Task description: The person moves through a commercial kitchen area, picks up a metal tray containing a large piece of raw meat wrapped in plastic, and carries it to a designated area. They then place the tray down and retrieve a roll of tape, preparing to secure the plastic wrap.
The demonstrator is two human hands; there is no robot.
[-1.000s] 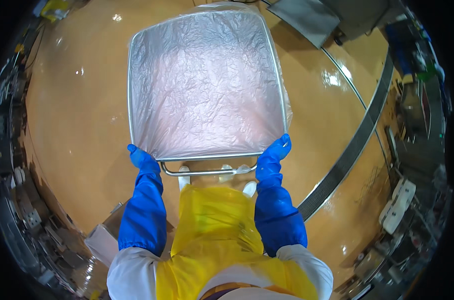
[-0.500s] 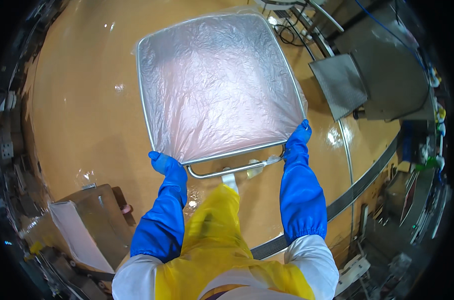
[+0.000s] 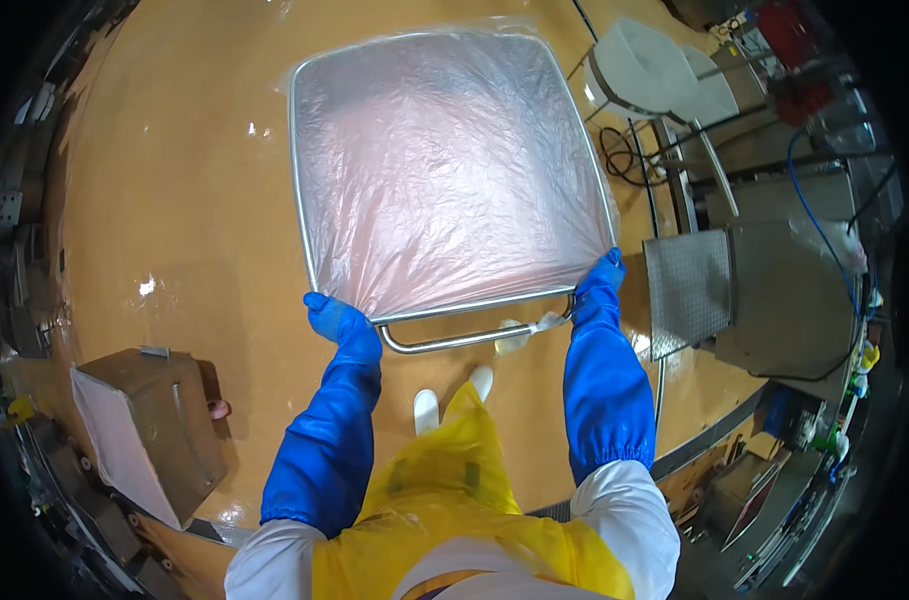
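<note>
A large metal cart (image 3: 475, 302) stretches out in front of me, its squared top with rounded corners covered by a crinkled clear plastic sheet (image 3: 445, 170). Something pale pink shows through the sheet, but I cannot make out what. At the near left corner, my left hand (image 3: 337, 318) in a blue glove is closed on the cart's rim. My right hand (image 3: 602, 274), gloved in blue too, grips the near right corner. Between them a bent metal push handle (image 3: 455, 341) sticks out toward me, with a scrap of plastic (image 3: 548, 322) wrapped at its right end.
White round tubs (image 3: 640, 68) and a black cable (image 3: 620, 160) are beyond the cart's right side. Nearer on the right stands a metal cabinet with a textured plate (image 3: 689, 293). A box-shaped metal unit (image 3: 155, 430) is at lower left. The floor (image 3: 175, 200) is shiny tan.
The surroundings have shifted round and downward against the cart, bringing the white tubs into view. Both my white shoes now show under the handle. Both hands keep their hold.
</note>
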